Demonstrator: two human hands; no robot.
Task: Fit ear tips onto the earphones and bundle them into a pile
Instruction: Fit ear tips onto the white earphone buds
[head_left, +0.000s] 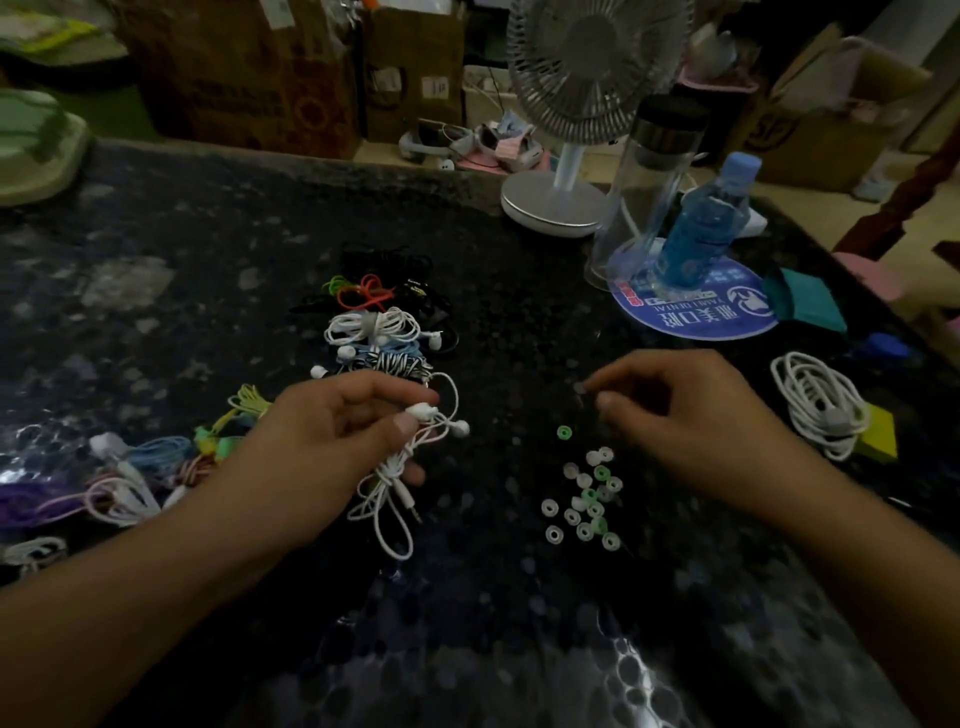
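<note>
- The left hand (332, 441) grips the white earphones (410, 467): light, floppy wire, best held by the hard bud.
- Right of them, the right hand (675, 410) pinches a tiny, soft ear tip (580, 387).

The table (208, 270) was dark speckled stone, polished and glossy enough to catch the light. The white earphones (410, 467) in the left hand (332, 447) had smooth rubbery cable, and the ear tips (587, 499) looked like soft, translucent silicone. The water bottle (701, 228) was clear glossy plastic, the fan (587, 67) matt pale plastic, the boxes (249, 78) rough brown cardboard.
</note>
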